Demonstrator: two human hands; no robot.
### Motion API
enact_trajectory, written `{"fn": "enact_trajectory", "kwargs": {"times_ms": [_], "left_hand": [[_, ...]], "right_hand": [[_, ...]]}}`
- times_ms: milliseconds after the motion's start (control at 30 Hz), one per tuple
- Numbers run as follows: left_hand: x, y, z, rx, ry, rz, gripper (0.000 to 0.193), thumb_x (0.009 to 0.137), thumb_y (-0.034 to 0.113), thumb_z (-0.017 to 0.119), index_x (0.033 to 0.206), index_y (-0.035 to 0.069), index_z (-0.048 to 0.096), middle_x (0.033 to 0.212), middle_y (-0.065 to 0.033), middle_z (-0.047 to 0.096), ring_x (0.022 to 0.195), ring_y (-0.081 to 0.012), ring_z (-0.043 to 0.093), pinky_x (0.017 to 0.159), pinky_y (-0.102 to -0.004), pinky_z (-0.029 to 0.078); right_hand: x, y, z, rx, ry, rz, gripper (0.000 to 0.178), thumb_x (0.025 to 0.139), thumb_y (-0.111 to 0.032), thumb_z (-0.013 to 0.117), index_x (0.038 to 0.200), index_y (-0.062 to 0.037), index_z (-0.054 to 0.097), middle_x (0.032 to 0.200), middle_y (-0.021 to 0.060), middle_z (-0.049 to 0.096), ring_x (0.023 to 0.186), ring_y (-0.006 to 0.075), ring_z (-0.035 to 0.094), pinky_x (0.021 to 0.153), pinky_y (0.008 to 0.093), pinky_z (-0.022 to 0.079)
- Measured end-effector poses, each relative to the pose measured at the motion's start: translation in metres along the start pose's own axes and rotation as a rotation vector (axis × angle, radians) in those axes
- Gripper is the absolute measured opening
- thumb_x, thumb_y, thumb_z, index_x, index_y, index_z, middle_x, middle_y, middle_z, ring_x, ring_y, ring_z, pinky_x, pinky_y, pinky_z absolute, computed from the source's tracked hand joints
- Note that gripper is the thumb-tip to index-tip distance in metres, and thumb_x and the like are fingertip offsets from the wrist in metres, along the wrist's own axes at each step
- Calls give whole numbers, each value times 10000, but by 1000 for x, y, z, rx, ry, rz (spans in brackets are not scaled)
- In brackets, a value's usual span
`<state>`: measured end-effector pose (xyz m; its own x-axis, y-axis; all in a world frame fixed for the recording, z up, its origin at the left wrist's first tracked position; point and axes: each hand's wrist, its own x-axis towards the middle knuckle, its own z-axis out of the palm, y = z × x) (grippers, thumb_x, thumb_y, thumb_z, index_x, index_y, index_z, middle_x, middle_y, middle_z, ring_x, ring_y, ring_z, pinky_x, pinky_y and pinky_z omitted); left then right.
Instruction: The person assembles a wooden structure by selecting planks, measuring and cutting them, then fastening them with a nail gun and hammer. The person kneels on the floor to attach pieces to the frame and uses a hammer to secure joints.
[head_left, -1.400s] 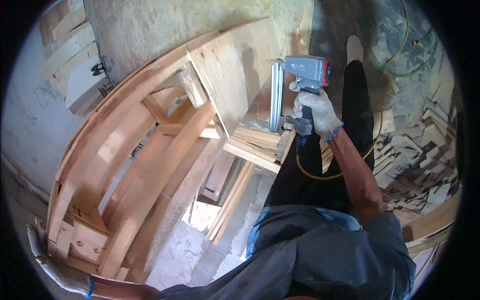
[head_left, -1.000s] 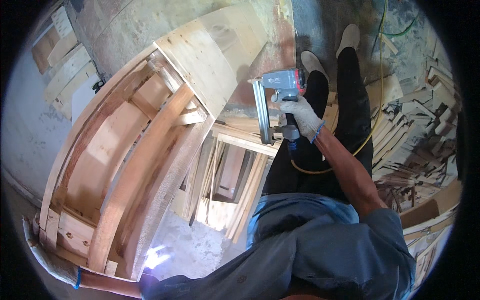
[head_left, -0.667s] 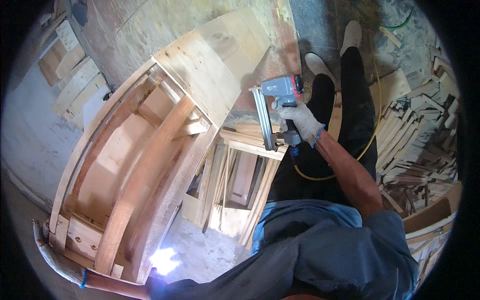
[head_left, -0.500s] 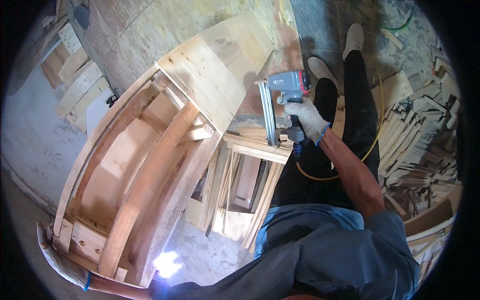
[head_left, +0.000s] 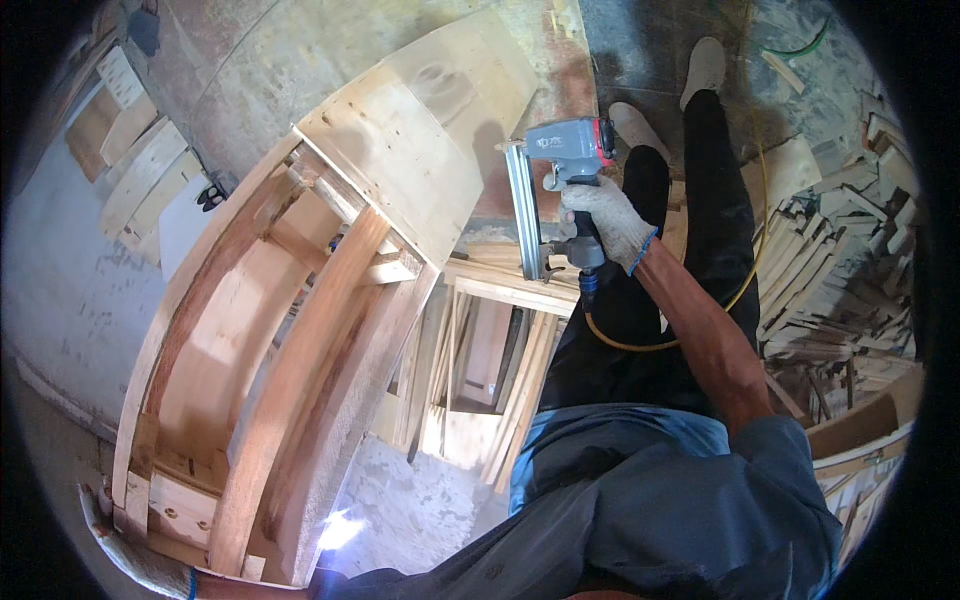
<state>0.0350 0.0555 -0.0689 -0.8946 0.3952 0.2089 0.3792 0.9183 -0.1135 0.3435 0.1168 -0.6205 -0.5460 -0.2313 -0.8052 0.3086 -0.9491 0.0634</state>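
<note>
My right hand [head_left: 606, 215], in a white knit glove with a blue cuff, is wrapped round the handle of a grey pneumatic nail gun [head_left: 568, 145]. Its silver magazine [head_left: 524, 210] points down toward stacked wooden frames [head_left: 510, 292]; a yellow air hose [head_left: 640, 347] runs from the handle. To the left stands a large curved wooden frame [head_left: 305, 390] with long bowed rails and a pale plywood panel [head_left: 410, 150] at its far end. At the frame's near-left corner, my left hand [head_left: 140, 562], also gloved, holds its end; part of the fingers is hard to see at the dark rim.
Cut board pieces [head_left: 150, 185] lie on the floor at the far left. A heap of wood offcuts [head_left: 810, 290] fills the right side, beside a curved wooden part [head_left: 870, 420]. My legs and shoes [head_left: 705, 70] are near the nail gun. Bright light glares at the frame's lower edge.
The curved frame has tilted a little, so a gap beside its middle rail now shows. The nail gun and my right hand have shifted slightly left and up, and my left hand slightly down.
</note>
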Motion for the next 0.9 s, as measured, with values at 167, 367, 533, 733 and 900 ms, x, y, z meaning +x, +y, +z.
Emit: {"fn": "enact_trajectory", "kwargs": {"times_ms": [167,367,533,733,900], "left_hand": [[1,-6,-2,-63,17,38,313,929,174,569,1149,-9,695,992,-167,709,827,-243,667,773,-342,535],[0,-6,0,-108,29,19,300,929,174,570,1123,-10,705,974,-167,712,802,-237,669,745,-333,540],[2,-5,1,-135,29,-26,289,930,175,569,1098,-11,714,952,-167,714,773,-230,670,715,-320,544],[3,9,11,-179,44,-191,293,943,175,550,1072,-29,715,928,-181,717,751,-229,677,696,-322,561],[-1,1,8,-41,71,-25,401,965,247,495,1118,-77,676,1015,-215,705,814,-262,685,723,-350,571]], "right_hand": [[4,-1,-5,-26,22,-1,280,881,-119,675,1132,-1,636,717,-2,554,606,107,567,556,276,500],[4,-14,-2,-23,27,4,284,882,-169,658,1123,-25,612,719,26,573,600,139,582,565,308,524],[13,-27,-3,-2,-18,-77,232,905,-148,647,1098,-21,630,723,8,567,606,112,581,538,290,509],[19,-44,-4,-73,35,-104,212,890,-150,646,1065,-30,642,702,15,576,573,115,558,526,274,481],[25,-57,-2,-115,120,-121,184,871,-131,648,1028,-36,645,698,22,574,552,125,539,517,275,462]]}}
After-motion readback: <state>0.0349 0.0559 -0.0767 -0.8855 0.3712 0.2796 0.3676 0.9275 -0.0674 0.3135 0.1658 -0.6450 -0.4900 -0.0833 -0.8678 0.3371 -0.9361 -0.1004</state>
